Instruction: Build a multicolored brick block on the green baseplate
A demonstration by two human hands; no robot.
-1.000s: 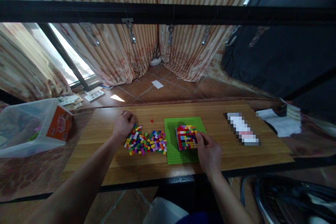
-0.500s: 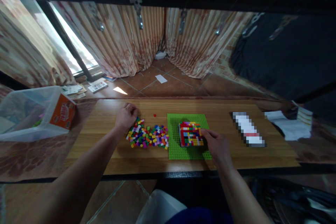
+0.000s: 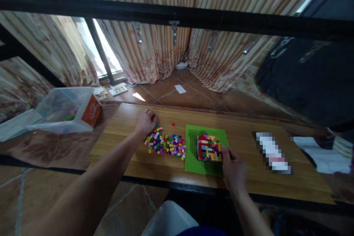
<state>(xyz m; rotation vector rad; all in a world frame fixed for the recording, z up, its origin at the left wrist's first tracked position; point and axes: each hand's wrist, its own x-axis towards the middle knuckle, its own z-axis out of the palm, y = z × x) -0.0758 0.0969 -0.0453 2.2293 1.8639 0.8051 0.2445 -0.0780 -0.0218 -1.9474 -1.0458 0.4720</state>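
Right hand (image 3: 235,167) touches the brick block (image 3: 207,149) at 3 o'clock; left hand (image 3: 146,121), 11 o'clock from loose bricks (image 3: 176,145).

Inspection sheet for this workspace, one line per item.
Surface: wooden table, dark front edge.
Job's things: multicoloured brick build over green baseplate; loose bricks heaped to its left.
Clutter: lone red brick beyond the heap; pixelated item at right, unreadable.
Hands: left hand at the heap's far side, contents hidden; right hand at the build's right side, grip unclear.
Cables: nothing seen.
Surroundings: curtains, plastic bin, floor paper.
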